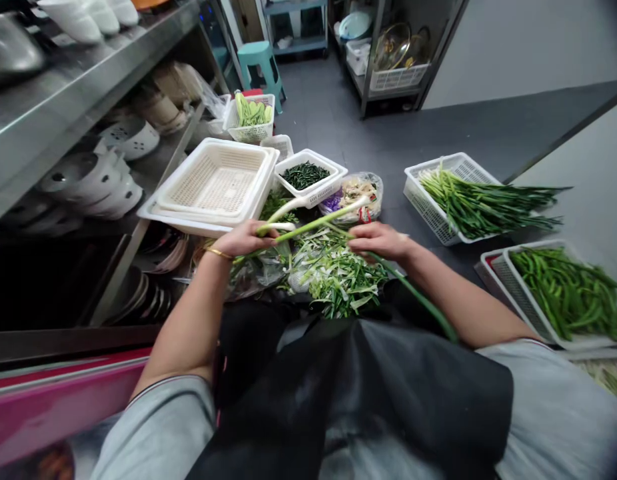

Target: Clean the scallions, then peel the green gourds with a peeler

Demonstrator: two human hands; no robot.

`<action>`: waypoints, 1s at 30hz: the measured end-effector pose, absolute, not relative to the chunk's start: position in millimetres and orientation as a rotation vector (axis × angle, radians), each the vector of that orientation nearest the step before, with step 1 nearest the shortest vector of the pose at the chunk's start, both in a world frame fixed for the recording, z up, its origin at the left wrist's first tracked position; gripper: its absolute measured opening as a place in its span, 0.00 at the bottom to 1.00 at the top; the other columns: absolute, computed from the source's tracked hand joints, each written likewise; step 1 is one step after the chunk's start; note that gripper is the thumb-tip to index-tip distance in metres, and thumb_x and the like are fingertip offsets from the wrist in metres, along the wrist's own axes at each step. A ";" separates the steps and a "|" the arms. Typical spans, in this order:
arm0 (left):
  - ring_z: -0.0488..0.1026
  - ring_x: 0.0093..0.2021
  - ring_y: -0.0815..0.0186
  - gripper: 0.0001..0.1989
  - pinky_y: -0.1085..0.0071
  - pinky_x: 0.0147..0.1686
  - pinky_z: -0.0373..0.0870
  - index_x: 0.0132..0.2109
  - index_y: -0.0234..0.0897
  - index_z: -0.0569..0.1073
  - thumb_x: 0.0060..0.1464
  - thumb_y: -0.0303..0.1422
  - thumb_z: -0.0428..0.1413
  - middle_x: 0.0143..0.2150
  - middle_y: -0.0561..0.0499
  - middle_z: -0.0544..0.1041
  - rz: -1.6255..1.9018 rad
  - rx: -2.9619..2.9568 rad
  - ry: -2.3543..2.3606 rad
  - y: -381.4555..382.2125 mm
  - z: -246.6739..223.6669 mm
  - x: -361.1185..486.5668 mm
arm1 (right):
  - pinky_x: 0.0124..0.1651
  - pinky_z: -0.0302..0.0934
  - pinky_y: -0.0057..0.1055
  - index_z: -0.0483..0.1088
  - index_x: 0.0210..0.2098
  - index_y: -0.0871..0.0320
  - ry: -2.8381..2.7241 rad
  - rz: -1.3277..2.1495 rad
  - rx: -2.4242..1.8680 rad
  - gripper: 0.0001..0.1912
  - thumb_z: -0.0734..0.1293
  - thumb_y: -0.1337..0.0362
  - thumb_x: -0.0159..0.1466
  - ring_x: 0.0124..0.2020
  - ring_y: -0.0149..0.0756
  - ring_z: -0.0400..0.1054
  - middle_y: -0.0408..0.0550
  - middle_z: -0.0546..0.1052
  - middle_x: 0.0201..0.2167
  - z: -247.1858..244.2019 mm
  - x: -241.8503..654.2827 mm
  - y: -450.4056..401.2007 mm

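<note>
In the head view, the left grip (246,241) is closed around several stalks (313,228), the longest slanting forward and rightward from it, its white tip just ahead of the right grip (381,241). Another curves forward from the left grip, white end foremost. The right grip is pinched on a green leaf (418,293) that trails back beneath the right forearm (448,290). The right grip looks nearer the longest stalk's white tip; the left one has its green part. Trimmings (348,273) lie below, between the grips. Fingers hide how many stalks are held; whether the leaf joins one of them, I cannot tell. The leaf's far end is hard to make out.
</note>
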State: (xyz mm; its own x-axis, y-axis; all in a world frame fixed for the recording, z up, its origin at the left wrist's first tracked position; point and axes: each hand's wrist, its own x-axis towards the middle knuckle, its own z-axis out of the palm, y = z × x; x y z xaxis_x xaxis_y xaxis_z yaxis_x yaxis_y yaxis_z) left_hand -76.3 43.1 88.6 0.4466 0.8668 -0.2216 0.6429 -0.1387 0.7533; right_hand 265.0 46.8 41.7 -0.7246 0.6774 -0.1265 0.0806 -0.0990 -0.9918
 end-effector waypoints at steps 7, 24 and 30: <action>0.68 0.27 0.68 0.14 0.72 0.30 0.64 0.33 0.31 0.78 0.41 0.37 0.63 0.28 0.49 0.76 0.320 1.581 1.410 33.4 61.7 -139.0 | 0.12 0.52 0.25 0.67 0.26 0.53 -1.234 1.812 -1.036 0.11 0.72 0.57 0.55 0.13 0.24 0.52 0.36 0.61 0.15 10.4 354.7 58.4; 0.56 0.16 0.78 0.21 0.77 0.15 0.47 0.40 0.26 0.76 0.43 0.41 0.63 0.24 0.50 0.73 0.473 1.302 1.082 46.8 27.5 -81.0 | 0.24 0.66 0.28 0.68 0.44 0.58 -1.582 1.721 -0.943 0.25 0.68 0.47 0.55 0.20 0.30 0.69 0.43 0.76 0.25 -7.6 156.8 89.5; 0.58 0.16 0.77 0.21 0.77 0.17 0.49 0.38 0.28 0.74 0.42 0.41 0.64 0.21 0.51 0.73 0.629 1.324 1.147 47.8 22.6 -58.0 | 0.16 0.64 0.26 0.69 0.22 0.61 -1.585 1.745 -0.999 0.24 0.70 0.45 0.52 0.13 0.31 0.67 0.45 0.72 0.14 6.8 148.5 90.5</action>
State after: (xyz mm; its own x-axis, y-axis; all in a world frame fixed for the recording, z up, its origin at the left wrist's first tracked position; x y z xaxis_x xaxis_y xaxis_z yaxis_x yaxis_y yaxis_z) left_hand -58.0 47.8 22.6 0.3648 0.8877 -0.2810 0.2398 0.2021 0.9496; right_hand 148.5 90.5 6.8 -0.5566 0.8175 -0.1482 0.0693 -0.1320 -0.9888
